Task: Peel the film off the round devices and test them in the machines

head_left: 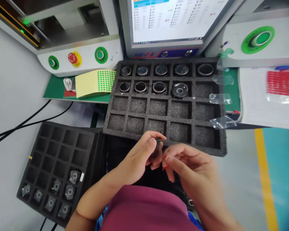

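Note:
My left hand point(141, 154) is closed around a dark watch body point(158, 145), mostly hidden by the fingers and seen nearly edge-on. Right beside it, my right hand point(192, 170) pinches a small red strip point(164, 166) between thumb and forefinger; its exact kind is hard to make out. Both hands are over my lap, at the near edge of a black foam tray point(144, 132). Round watch bodies sit in its two back rows, most with the glass up. One watch body point(179, 90) lies with its sensor back facing up.
At lower left, a second foam tray point(45, 150) holds several plastic-wrapped pieces point(69, 192). A yellow sheet of green dots point(93, 83) lies behind it. A monitor point(168, 22) stands at the back between button panels. Red sticker sheets point(281, 83) lie on papers at right.

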